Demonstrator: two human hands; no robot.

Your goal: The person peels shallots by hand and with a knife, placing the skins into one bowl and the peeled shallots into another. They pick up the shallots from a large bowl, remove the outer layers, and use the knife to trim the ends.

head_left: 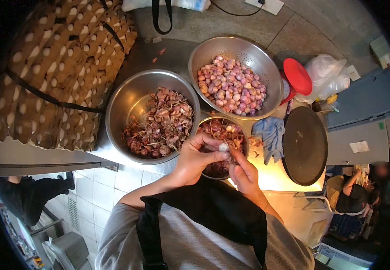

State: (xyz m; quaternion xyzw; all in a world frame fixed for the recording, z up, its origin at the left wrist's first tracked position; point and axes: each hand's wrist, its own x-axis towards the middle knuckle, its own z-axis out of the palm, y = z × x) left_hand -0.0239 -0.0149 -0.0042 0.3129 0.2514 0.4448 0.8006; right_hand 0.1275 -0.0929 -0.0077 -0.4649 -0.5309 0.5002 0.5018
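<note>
My left hand (194, 158) pinches a small pale shallot (223, 147) between thumb and fingertips. My right hand (245, 173) meets it from the other side, its fingers bent close around the bulb; a bit of dark skin shows near the fingertips. Whether my right fingers grip the shallot or only its skin is hard to make out. Below both hands sits a small metal bowl (247, 143) of reddish papery peels, partly covered by them. To the left, a large steel bowl (119, 118) contains unpeeled shallots with dry roots. Behind, a steel colander (267, 67) holds many peeled pinkish shallots.
Right of the small bowl lie a blue glove (271, 135) and a round dark pan (305, 146). A red-lidded container (297, 76) and plastic bag (325, 76) stand behind. Stacked egg trays (60, 76) rise at left. Other people (352, 195) are at the far right and left.
</note>
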